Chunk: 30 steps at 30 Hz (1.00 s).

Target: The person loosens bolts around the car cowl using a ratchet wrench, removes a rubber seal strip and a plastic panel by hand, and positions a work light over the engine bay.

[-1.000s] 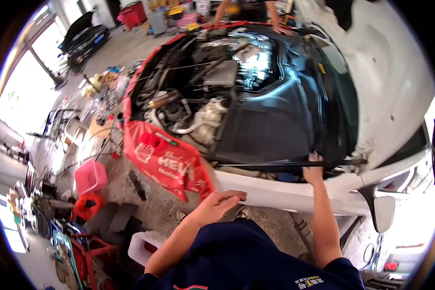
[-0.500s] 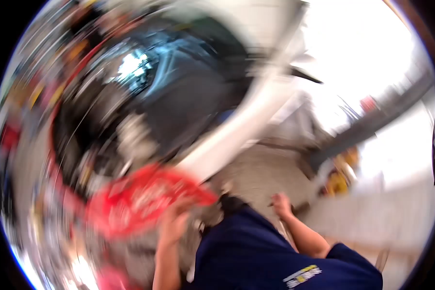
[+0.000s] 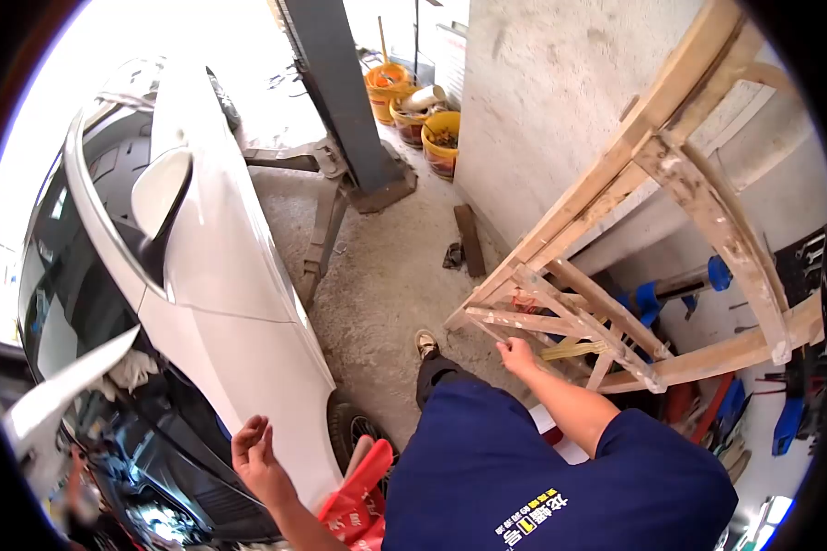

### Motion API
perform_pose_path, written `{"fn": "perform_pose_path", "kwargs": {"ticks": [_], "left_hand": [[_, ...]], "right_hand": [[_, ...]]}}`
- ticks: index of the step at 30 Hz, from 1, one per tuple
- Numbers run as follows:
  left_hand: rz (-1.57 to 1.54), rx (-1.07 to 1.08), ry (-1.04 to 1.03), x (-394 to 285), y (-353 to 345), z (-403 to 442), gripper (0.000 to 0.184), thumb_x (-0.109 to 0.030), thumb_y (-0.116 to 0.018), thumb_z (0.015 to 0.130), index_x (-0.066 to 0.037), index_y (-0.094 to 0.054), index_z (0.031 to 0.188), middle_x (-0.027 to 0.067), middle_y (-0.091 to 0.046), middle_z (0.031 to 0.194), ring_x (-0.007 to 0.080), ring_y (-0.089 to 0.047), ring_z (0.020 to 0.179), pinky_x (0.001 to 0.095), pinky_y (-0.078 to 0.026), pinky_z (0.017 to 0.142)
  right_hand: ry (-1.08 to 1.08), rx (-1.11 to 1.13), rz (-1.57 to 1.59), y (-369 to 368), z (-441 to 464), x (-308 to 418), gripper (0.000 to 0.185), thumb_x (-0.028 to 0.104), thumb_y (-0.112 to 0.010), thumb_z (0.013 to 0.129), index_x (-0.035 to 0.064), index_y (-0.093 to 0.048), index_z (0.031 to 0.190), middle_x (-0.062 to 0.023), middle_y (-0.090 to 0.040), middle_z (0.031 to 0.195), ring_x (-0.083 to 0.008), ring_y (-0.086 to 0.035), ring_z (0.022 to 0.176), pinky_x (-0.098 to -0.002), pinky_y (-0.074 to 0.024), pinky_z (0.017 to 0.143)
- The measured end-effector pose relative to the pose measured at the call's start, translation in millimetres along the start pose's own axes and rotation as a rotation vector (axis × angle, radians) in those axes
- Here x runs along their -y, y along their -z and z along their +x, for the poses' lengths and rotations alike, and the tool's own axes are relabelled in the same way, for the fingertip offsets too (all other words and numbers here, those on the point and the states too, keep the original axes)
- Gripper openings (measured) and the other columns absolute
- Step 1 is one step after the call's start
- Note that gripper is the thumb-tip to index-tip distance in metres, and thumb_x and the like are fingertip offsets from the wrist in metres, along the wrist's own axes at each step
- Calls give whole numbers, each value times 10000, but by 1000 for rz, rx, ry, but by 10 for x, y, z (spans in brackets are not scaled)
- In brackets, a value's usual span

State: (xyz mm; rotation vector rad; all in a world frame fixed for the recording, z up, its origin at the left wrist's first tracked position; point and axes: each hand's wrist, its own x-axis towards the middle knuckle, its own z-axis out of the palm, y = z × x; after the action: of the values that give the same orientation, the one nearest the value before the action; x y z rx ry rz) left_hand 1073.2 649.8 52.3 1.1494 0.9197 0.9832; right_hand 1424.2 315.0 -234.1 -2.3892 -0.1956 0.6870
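My left hand (image 3: 259, 452) hovers above the front fender of the white car (image 3: 234, 344), its fingers loosely bent and apart, with nothing in them. A red cover with white lettering (image 3: 351, 510) hangs over the car's edge just below my left forearm. To the right, my right hand (image 3: 517, 354) is closed beside a wooden frame (image 3: 560, 323). Whether it holds anything small is hidden. The car's front wheel (image 3: 347, 432) shows between the fender and my body.
A grey lift post (image 3: 335, 101) with its support arm (image 3: 326, 220) stands ahead. Yellow buckets (image 3: 441, 147) line the wall behind it. A wooden block (image 3: 469, 241) lies on the concrete floor. At lower left, another person's arm (image 3: 73, 473) is near the engine bay (image 3: 170, 450).
My view has swung right, from the engine bay to the car's side and the wooden frame. The red cover now sits low in view. My left hand has come away from it.
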Motion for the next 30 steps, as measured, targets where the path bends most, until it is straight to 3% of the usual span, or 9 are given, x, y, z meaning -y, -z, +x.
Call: {"fn": "perform_pose_path", "kwargs": {"ticks": [1, 5, 10, 13, 17, 20, 21, 26, 30], "left_hand": [[11, 1, 47, 59, -136, 183, 238, 58, -433, 886, 0, -580, 1064, 178, -619, 1227, 298, -603, 1158, 409, -464, 1041], [84, -49, 123, 259, -914, 879, 183, 30, -503, 916, 11, -635, 1040, 141, -676, 1094, 244, -648, 1062, 351, -500, 983], [141, 110, 174, 441, -1937, 1680, 196, -43, -487, 966, 20, -624, 1092, 139, -669, 1100, 231, -654, 1055, 349, -507, 960], [86, 211, 264, 491, -2638, 2080, 190, -81, -498, 996, 4, -607, 1127, 125, -674, 1098, 215, -655, 1039, 336, -505, 947], [107, 435, 331, 722, -3455, 2633, 204, -128, -482, 1033, -13, -570, 1178, 114, -675, 1083, 203, -659, 1011, 319, -510, 912], [89, 414, 193, 783, -3960, 3100, 210, -159, -480, 1037, -23, -558, 1177, 106, -663, 1029, 191, -654, 948, 313, -511, 889], [106, 480, 218, 846, -4078, 3292, 210, -159, -480, 1037, -23, -558, 1177, 106, -663, 1029, 191, -654, 948, 313, -511, 889], [93, 372, 176, 1054, -4537, 4430, 204, -144, -492, 1034, -5, -565, 1163, 103, -657, 1012, 173, -643, 928, 311, -519, 866], [152, 508, 173, 1218, -5314, 5396, 235, -165, -486, 1028, -12, -542, 1198, 103, -642, 1032, 179, -632, 933, 312, -510, 851]], "right_hand": [[-29, -17, -33, -50, 13, -83, 322, 302, -679, 903, -14, -628, 863, -148, -680, 755, -270, -692, 647, -398, -535, 628], [-100, -62, -17, -221, 349, -375, 349, 307, -729, 854, 1, -643, 998, -177, -708, 880, -348, -691, 852, -427, -537, 764], [-297, -257, -142, -41, 979, 243, 734, 514, -615, 914, -25, -470, 1390, -263, -605, 1269, -394, -573, 1196, -459, -412, 1030], [-729, 331, -68, 432, 1280, 761, 883, 718, -415, 926, -28, -499, 1390, -228, -442, 1490, -393, -429, 1361, -422, -342, 1113], [-570, -150, -145, 136, 1153, 460, 679, 588, -534, 939, -15, -638, 1234, -213, -581, 1352, -382, -509, 1286, -446, -359, 1079], [-353, -413, 72, -47, 1021, 347, 446, 505, -579, 935, 121, -715, 1116, -147, -691, 1156, -367, -621, 1092, -471, -453, 949], [-502, -321, -83, -85, 1026, 391, 379, 411, -619, 923, 90, -708, 1104, -147, -693, 1136, -345, -630, 1069, -461, -480, 896], [-669, -793, -299, -1001, 1019, -145, 338, 289, -601, 963, 69, -663, 1212, -176, -675, 1139, -357, -610, 1080, -454, -442, 949], [-836, -696, -156, -838, 1340, 796, 333, 303, -592, 970, 54, -663, 1178, -166, -677, 1089, -328, -616, 1007, -438, -455, 882]]}}
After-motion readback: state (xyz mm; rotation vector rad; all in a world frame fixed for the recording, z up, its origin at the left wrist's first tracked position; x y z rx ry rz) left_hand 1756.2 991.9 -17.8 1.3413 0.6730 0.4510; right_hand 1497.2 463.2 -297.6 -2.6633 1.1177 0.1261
